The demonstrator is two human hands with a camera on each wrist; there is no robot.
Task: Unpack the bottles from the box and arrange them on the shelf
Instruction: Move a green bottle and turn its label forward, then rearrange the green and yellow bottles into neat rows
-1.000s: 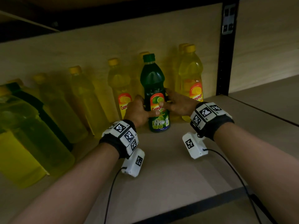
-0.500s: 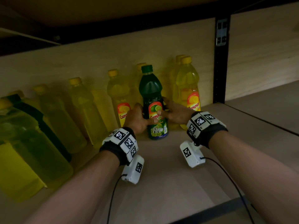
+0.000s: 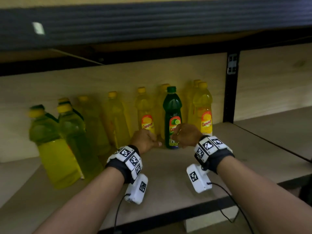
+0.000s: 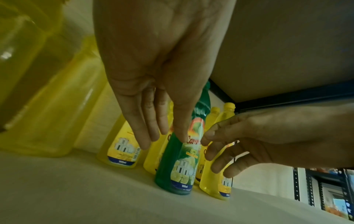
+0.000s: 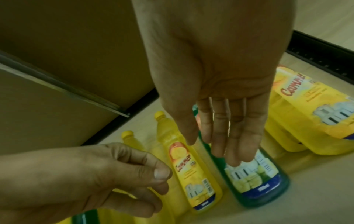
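1. Green bottle (image 3: 172,119) stands upright on the shelf (image 3: 168,174), front row, btwn two yellow bottles (image 3: 203,108).
2. Progress, my read: a long row of yellow bottles is already lined up along the back wall, w/ larger ones at far left. The box isn't in view, so I can't tell how many are left.
3. My left hand (image 4: 153,84): grip open, fingers straight; whether they touch the green bottle I can't tell.
4. My right hand (image 5: 216,84): grip open, fingers straight, tips at the label (image 5: 250,174); contact unclear. It holds nothing.
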